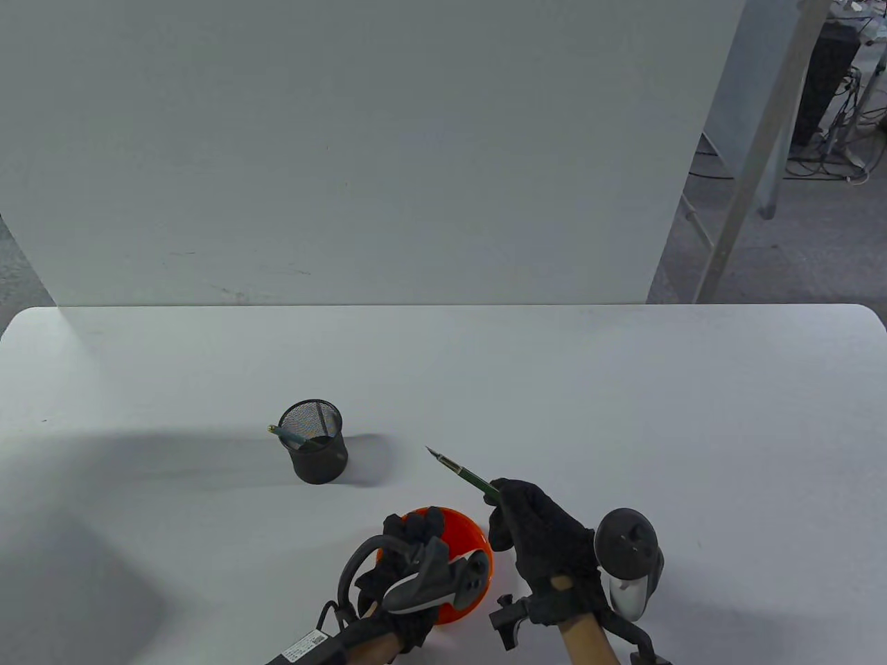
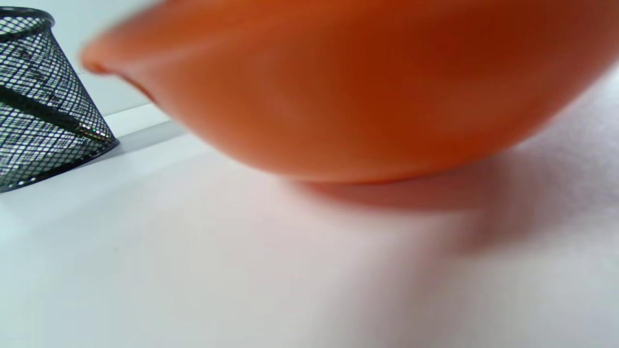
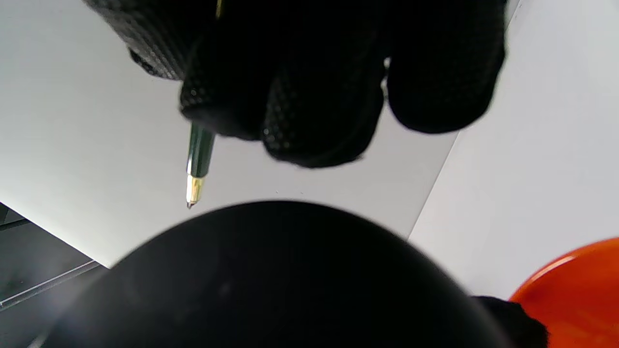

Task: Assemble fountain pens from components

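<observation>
Pen body up in the right hand, left hand digging in the bowl

The right hand (image 1: 544, 547) pinched one green pen section (image 1: 463, 473) by its rear end, nib aimed far-left above the table (image 1: 624, 415). It looked light, stiff and slick, with a fragile nib, so I'd grip the barrel, never the tip. The left hand (image 1: 409, 561) reached into the one orange bowl (image 1: 466, 530); couldn't tell if it held anything. One mesh cup (image 1: 315, 450) sat far-left with one pen (image 1: 287, 436) inside.
</observation>
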A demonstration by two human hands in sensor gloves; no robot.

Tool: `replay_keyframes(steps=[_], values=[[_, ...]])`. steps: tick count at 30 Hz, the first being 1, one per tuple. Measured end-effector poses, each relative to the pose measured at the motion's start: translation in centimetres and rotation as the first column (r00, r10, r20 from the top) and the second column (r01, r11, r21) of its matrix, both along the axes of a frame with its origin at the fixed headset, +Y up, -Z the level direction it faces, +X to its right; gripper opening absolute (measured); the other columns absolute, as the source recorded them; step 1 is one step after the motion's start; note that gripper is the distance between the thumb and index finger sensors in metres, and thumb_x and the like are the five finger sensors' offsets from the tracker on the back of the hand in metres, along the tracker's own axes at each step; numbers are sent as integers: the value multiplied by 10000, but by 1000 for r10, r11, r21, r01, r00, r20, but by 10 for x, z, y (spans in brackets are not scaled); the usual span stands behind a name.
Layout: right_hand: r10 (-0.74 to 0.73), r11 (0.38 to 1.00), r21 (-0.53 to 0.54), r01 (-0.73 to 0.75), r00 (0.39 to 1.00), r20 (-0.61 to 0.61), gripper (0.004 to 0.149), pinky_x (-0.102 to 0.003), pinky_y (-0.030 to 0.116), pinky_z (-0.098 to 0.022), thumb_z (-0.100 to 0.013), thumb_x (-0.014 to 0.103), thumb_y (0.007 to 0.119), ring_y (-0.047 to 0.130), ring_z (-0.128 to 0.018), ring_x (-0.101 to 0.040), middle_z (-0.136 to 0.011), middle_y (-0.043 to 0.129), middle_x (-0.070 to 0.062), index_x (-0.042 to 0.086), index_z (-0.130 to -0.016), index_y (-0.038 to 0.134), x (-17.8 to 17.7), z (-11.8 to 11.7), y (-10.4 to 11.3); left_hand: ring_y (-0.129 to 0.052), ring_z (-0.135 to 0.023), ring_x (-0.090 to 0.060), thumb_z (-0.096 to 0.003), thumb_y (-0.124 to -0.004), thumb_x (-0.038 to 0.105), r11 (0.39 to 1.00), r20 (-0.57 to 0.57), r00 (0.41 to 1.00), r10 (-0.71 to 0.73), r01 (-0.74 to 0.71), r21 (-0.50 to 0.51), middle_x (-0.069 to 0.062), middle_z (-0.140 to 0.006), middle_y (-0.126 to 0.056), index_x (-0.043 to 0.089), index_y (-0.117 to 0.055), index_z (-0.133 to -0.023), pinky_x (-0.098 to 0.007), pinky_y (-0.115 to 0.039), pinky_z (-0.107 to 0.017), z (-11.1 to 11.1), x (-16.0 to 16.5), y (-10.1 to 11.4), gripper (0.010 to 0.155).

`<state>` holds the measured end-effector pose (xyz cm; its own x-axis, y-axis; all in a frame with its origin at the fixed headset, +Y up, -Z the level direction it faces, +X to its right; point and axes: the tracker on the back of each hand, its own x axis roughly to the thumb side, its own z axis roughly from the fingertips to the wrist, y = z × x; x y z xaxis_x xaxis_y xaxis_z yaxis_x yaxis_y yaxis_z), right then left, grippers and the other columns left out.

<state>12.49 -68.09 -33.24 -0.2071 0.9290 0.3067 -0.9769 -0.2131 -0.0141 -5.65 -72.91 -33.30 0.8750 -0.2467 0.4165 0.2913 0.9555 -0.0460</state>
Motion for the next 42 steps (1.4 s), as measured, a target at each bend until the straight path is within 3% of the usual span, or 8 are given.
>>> replay_keyframes(steps=[3,7,11,13,17,21,23,42], values=[[13,1000,-4,-13,1000,-2,516,-473,848,-457,-609,473,615,989,-421,-161,-528,937,33,83,-872,828,-1,-1,-1,-481,-960,-457,-451,-875,344,999,-9,999,32,-31,38,-191,-1171,-434,30,-945,-840,-691,-441,-689,2,-7,11,505],[6,1000,-3,-6,1000,16,515,-473,848,-458,-607,470,618,989,-423,-161,-530,937,32,82,-874,827,1,1,-1,-451,-971,-439,-457,-799,379,974,-73,974,216,-209,88,-179,-1165,-400,60,-884,-867,-675,-437,-698,-3,-28,31,526],[4,1000,15,-4,999,39,498,-488,836,-476,-607,451,630,983,-465,-182,-575,929,13,92,-905,805,5,2,2,-511,-979,-399,-466,-663,436,897,-103,894,436,-423,125,-146,-1150,-396,169,-735,-916,-618,-537,-696,-6,-55,46,528],[0,1000,31,-3,997,73,473,-507,817,-503,-603,424,645,967,-535,-208,-639,912,-9,121,-942,776,9,4,5,-682,-931,-372,-486,-611,441,800,-116,792,600,-590,112,-136,-1132,-459,227,-637,-961,-573,-633,-665,-6,-74,53,521],[-3,999,51,-4,993,121,448,-537,784,-540,-598,390,634,924,-628,-248,-714,872,-35,163,-967,750,15,4,9,-910,-760,-259,-521,-572,419,616,-14,617,787,-784,74,-99,-1068,-624,306,-566,-1013,-495,-781,-572,-8,-101,58,505],[34,997,67,-45,988,154,431,-558,756,-565,-597,369,615,873,-689,-281,-765,827,-53,194,-971,740,16,7,10,-932,-652,-204,-526,-574,411,437,-33,436,900,-899,32,-78,-1018,-665,324,-571,-1016,-475,-798,-568,-10,-118,56,498],[93,991,78,-106,983,156,427,-568,741,-576,-600,362,599,848,-716,-293,-789,804,-60,204,-973,731,14,7,10,-912,-673,-212,-530,-570,407,393,-54,393,918,-919,-12,-88,-1016,-649,339,-569,-1022,-488,-777,-587,-13,-121,55,496],[243,958,123,-259,961,128,420,-584,730,-585,-597,354,591,834,-724,-302,-794,795,-68,212,-960,748,4,9,14,-865,-753,-223,-536,-558,413,423,-45,425,904,-905,-41,-72,-1038,-628,363,-564,-1027,-510,-739,-632,-12,-114,47,494]])
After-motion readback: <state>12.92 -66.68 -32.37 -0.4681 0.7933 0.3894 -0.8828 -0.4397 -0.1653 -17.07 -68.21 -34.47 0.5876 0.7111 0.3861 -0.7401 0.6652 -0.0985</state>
